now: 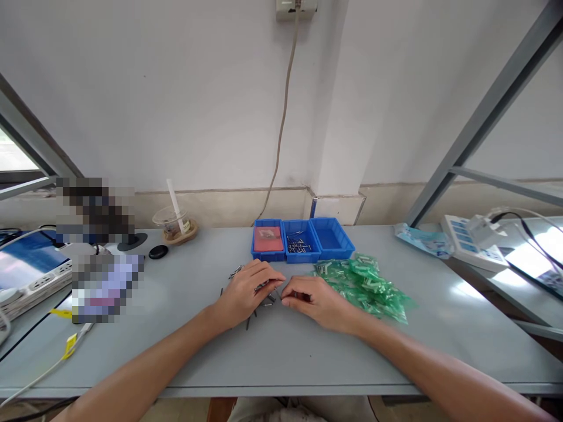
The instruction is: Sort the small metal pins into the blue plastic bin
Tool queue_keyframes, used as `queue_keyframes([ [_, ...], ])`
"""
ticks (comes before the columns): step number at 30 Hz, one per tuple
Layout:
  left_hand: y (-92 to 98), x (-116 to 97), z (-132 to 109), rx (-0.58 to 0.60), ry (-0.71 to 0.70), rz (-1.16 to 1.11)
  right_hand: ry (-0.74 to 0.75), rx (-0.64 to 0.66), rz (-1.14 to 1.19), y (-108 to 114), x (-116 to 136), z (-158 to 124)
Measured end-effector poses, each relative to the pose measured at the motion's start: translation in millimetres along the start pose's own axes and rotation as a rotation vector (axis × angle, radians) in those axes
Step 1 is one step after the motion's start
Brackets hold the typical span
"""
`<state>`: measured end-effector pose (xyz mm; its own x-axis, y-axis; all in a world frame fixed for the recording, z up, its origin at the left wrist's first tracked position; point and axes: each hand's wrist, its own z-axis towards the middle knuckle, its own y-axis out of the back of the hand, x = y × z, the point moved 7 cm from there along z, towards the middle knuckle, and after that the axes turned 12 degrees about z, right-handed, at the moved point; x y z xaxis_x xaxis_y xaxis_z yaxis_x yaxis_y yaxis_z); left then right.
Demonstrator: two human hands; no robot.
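Observation:
My left hand point(247, 291) rests on the grey table point(272, 351) with its fingers curled over a scatter of small dark metal pins point(255, 313). It pinches one thin pin between thumb and fingers. My right hand point(317, 302) lies just to the right, fingertips pinched together close to the left hand's. What it holds is too small to name. A heap of small green plastic bags point(369, 286) lies right beside my right hand.
Three joined blue bins point(303, 239) stand behind the hands: the left holds a pink packet, the middle holds metal pins. A glass cup with a straw point(173, 223) stands back left. Power strips point(33, 284) lie at the left edge, another point(468, 241) at the right.

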<state>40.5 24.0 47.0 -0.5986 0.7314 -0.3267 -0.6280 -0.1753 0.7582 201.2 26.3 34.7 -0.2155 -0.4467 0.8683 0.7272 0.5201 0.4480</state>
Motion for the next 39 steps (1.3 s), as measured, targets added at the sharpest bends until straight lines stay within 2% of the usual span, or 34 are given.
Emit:
queue_keyframes([
  [12, -1.7, -4, -3, 0.004, -0.083, 0.121, -0.037, -0.094, 0.032, -2, -11, 0],
  [16, 4.1, 3, 0, -0.006, -0.062, 0.260, -0.064, -0.228, 0.042, 14, -12, 0],
  [20, 2.7, 15, 1, 0.089, 0.013, 0.365, -0.110, -0.381, 0.134, 37, -17, -1],
  [24, -7.6, 19, -6, 0.195, -0.008, 0.390, -0.202, -0.465, 0.299, 49, -26, -1],
  [29, -16.0, 19, -11, 0.271, -0.007, 0.358, -0.237, -0.499, 0.407, 49, -32, -1],
  [33, -16.1, 21, -9, 0.281, 0.018, 0.376, -0.247, -0.493, 0.469, 46, -33, 0],
  [39, -16.0, 24, -7, 0.261, 0.034, 0.375, -0.256, -0.466, 0.712, 45, -33, -2],
])
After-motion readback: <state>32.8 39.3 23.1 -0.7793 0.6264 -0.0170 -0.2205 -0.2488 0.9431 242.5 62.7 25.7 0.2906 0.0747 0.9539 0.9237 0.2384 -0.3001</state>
